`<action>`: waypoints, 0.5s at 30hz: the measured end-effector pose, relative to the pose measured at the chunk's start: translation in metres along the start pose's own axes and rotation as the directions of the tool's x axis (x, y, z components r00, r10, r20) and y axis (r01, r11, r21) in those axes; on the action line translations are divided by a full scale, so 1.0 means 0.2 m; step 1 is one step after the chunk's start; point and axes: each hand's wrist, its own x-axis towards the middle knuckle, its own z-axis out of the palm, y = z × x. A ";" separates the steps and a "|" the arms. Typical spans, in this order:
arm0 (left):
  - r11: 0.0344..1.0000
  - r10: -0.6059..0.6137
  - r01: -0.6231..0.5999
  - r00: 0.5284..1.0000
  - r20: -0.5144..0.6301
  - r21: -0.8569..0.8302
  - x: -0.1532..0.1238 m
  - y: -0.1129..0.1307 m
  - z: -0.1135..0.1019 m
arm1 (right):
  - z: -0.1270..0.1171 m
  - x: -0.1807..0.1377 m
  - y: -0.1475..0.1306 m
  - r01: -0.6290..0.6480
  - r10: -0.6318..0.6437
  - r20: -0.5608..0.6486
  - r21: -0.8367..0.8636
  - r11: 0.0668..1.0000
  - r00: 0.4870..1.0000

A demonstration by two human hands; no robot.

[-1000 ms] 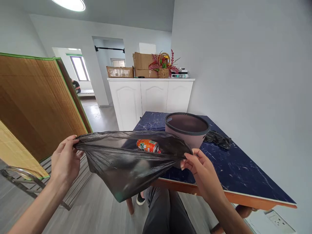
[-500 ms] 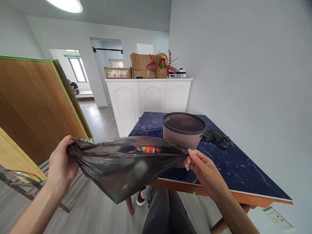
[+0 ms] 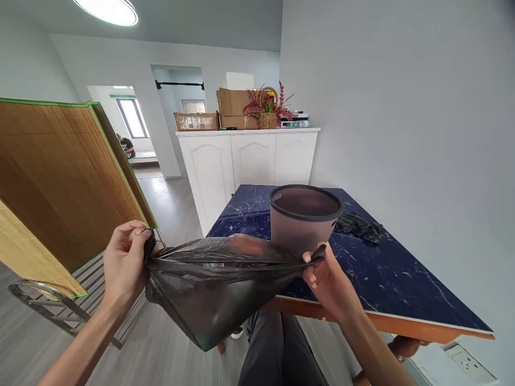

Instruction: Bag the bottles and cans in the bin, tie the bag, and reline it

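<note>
A black garbage bag (image 3: pixel 217 300) is stretched sideways between my two hands, in front of the table's near edge. My left hand (image 3: pixel 126 262) is closed around the bag's left top corner. At the other end, my right hand (image 3: pixel 332 279) pinches the right top corner between thumb and fingers. Through the thin plastic shows something orange-red, and a bit of printed packaging peeks out at the narrow mouth; its kind I cannot make out. Just behind the bag stands a pinkish trash can (image 3: pixel 303 228) with a dark rim, upright on the blue table.
A crumpled black plastic bag (image 3: pixel 360 227) lies right of the can on the blue marbled table (image 3: pixel 406 279). A metal rack (image 3: pixel 60 305) and a bamboo screen (image 3: pixel 60 177) stand left. Behind is a white cabinet (image 3: pixel 253 161) with boxes and a flower basket (image 3: pixel 268 119). A person (image 3: pixel 127 146) sits in the far room.
My left hand has moved right, so my hands are closer together. The bag hangs a little lower with its mouth narrower, and the orange can seen in the opening is now mostly covered.
</note>
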 end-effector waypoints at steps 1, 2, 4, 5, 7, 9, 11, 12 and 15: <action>1.000 -0.011 0.011 1.000 -0.011 -0.016 0.00 0.00 0.01 | 0.01 0.01 0.00 0.002 -0.002 0.017 0.015 1.000 1.000; 0.999 -0.029 0.028 0.999 -0.040 -0.037 0.01 0.00 0.01 | 0.02 0.01 0.00 0.011 -0.012 0.031 0.022 1.000 0.999; 0.992 -0.103 0.093 0.987 -0.120 -0.089 0.01 0.00 0.03 | 0.04 0.03 0.00 0.051 -0.051 0.042 -0.011 0.999 0.998; 0.983 -0.156 0.138 0.976 -0.155 -0.117 0.02 0.01 0.05 | 0.05 0.03 0.00 0.080 -0.078 0.037 -0.059 0.995 0.996; 0.961 -0.251 0.221 0.950 -0.184 -0.169 0.03 0.02 0.07 | 0.08 0.04 0.00 0.142 -0.143 0.013 -0.227 0.963 0.990; 0.943 -0.296 0.258 0.938 -0.179 -0.209 0.04 0.04 0.10 | 0.09 0.03 -0.01 0.196 -0.212 0.011 -0.435 0.879 0.977; 0.934 -0.306 0.263 0.939 -0.160 -0.241 0.06 0.05 0.10 | 0.08 0.01 -0.01 0.242 -0.273 0.035 -0.579 0.779 0.961; 0.929 -0.311 0.268 0.940 -0.144 -0.254 0.07 0.05 0.10 | 0.08 0.00 0.00 0.262 -0.299 0.043 -0.612 0.746 0.953; 0.919 -0.331 0.301 0.940 -0.086 -0.255 0.09 0.03 0.09 | 0.05 -0.01 0.00 0.307 -0.354 0.041 -0.598 0.740 0.934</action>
